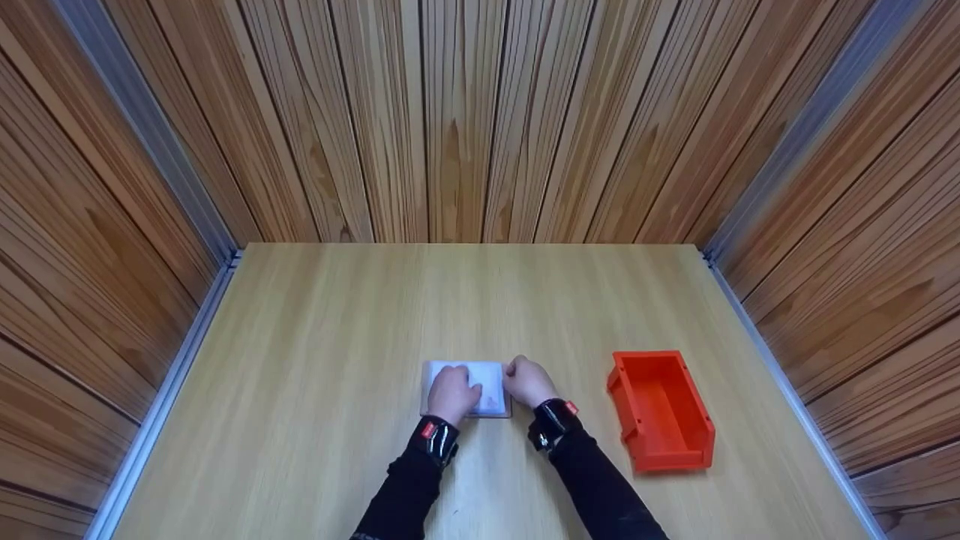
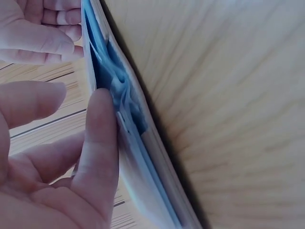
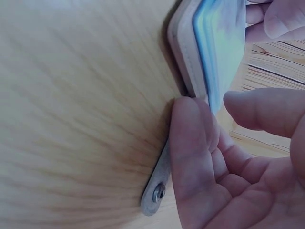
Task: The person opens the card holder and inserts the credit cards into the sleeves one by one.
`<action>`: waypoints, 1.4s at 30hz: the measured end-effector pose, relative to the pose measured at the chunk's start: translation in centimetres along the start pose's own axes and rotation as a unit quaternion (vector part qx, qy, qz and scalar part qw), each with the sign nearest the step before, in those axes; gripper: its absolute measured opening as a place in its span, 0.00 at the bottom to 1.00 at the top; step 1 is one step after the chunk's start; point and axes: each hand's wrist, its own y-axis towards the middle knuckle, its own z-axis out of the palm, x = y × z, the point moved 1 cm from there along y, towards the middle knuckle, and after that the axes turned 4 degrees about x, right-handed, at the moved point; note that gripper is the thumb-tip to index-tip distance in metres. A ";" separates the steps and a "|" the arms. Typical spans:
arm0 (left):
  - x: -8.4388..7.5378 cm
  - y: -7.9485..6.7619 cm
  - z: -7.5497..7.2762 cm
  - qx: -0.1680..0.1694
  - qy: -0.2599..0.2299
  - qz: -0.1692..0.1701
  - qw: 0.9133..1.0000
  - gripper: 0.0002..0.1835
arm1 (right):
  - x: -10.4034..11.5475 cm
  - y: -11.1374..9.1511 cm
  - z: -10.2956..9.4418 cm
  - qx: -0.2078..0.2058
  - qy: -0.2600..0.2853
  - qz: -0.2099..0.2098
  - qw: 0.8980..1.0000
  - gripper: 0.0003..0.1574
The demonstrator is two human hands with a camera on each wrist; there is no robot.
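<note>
A wallet (image 1: 491, 382) with a white upper face and beige borders lies opened out on the table. My left hand (image 1: 451, 394) is over its left half. In the left wrist view, one fingertip is right at a gaping pocket (image 2: 119, 78) with crumpled blue lining, while the thumb stands apart from it. At the wallet's right side is my right hand (image 1: 529, 382). The right wrist view shows its fingertips against the stitched corner, beside a grey strap (image 3: 152, 202) with a metal snap (image 3: 159, 193); its thumb is lifted away from the fingers.
To the right of my right forearm stands an orange bin (image 1: 667, 401) with raised walls. The light wooden table (image 1: 330, 322) meets wood-panelled walls (image 1: 457, 135) at the back and sides, with metal rails (image 1: 161, 409) along the side edges.
</note>
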 end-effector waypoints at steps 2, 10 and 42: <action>0.0 0.0 -0.2 0.010 -0.007 -0.012 1.000 0.13 | 0.0 0.0 0.0 0.002 0.001 0.003 1.000 0.07; 0.9 0.1 -1.7 -0.008 -0.022 -0.076 0.997 0.10 | 0.2 0.0 0.1 0.019 0.001 0.033 0.999 0.08; 4.0 -0.4 -4.7 -0.019 -0.028 -0.219 0.975 0.13 | 0.2 -0.1 0.0 0.019 0.003 0.036 0.999 0.07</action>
